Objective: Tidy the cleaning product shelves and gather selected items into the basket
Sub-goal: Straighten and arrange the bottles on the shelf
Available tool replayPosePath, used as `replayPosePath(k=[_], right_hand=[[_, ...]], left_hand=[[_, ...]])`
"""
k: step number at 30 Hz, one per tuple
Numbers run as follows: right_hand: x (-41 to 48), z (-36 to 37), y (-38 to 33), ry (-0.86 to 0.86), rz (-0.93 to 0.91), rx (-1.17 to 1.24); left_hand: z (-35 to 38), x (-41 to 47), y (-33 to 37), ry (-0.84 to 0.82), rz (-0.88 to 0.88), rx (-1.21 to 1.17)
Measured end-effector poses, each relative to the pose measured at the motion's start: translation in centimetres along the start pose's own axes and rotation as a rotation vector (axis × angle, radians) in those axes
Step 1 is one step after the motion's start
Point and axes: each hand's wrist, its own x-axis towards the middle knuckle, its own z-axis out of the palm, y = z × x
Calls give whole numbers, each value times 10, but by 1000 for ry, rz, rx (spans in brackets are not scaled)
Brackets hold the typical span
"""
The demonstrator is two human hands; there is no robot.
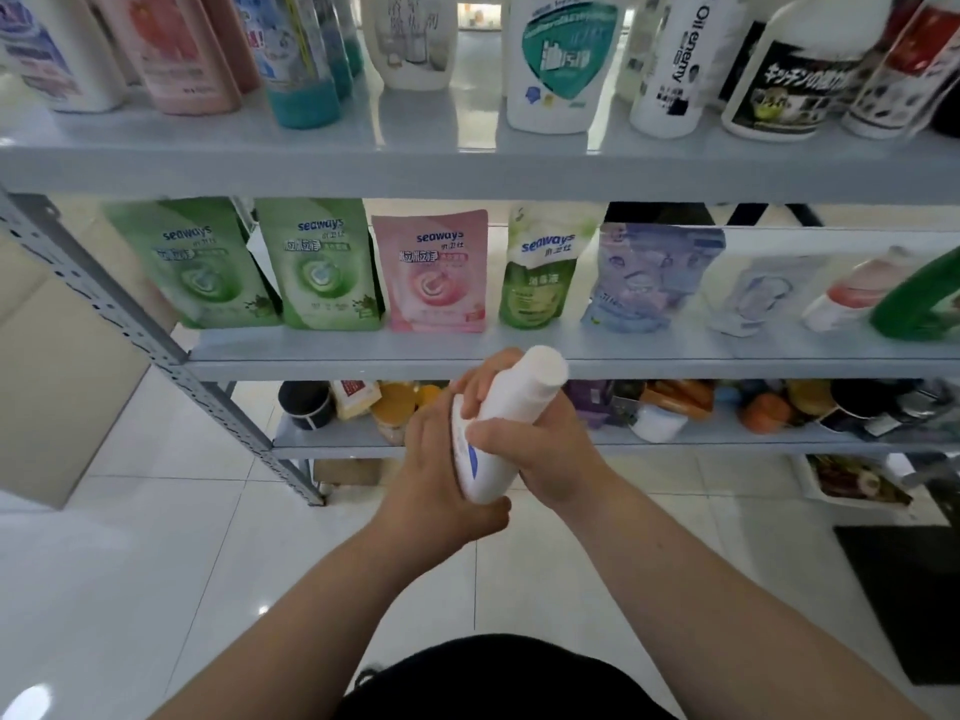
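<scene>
While both arms reach toward a grey shelving unit, one white bottle is held in the air between two hands, in front of the middle shelf and touching none of the shelves. It is tilted, its flat white end pointing up and to the right, with a blue mark on the label near its lower end.

The left grip is clasped round the lower end of the bottle. The right grip is wrapped round its middle, with the thumb lying across the front face.

On the middle shelf four packs marked "seaways" stand upright in a row: a first green pouch, a second green pouch, one pink pouch and one narrow green pack. To their right come one bluish pouch, one pale pouch, one leaning pink and white bottle and one green bottle cut off by the frame edge.

On the top shelf stand, among others, one white bottle with a teal shield label and one "Oil enemy" bottle.

The lower shelf carries mixed containers too blurred to count.
</scene>
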Motion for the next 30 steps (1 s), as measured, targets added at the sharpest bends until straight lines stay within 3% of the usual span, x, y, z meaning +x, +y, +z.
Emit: replayPosePath(k=[4, 9, 14, 17, 21, 24, 26, 30], right_hand=[[-3, -28, -3, 86, 115, -167], [-7, -71, -3, 129, 230, -205], [-26, -90, 17, 133, 437, 69], [-36, -98, 26, 109, 472, 271], [-47, -100, 32, 144, 510, 357], [-52, -102, 37, 174, 471, 388], [-50, -103, 38, 170, 431, 367], [-39, -101, 37, 81, 273, 24]], left_hand=[[18, -13, 5, -38, -104, -122], [40, -21, 27, 68, -411, -712], [70, -21, 48, 208, -765, -904], [81, -26, 54, 117, -929, -1224], [94, -31, 51, -43, -1009, -1485], [96, -34, 44, -124, -976, -1499], [93, -34, 36, -127, -946, -1357], [85, -36, 23, -183, -779, -1169]])
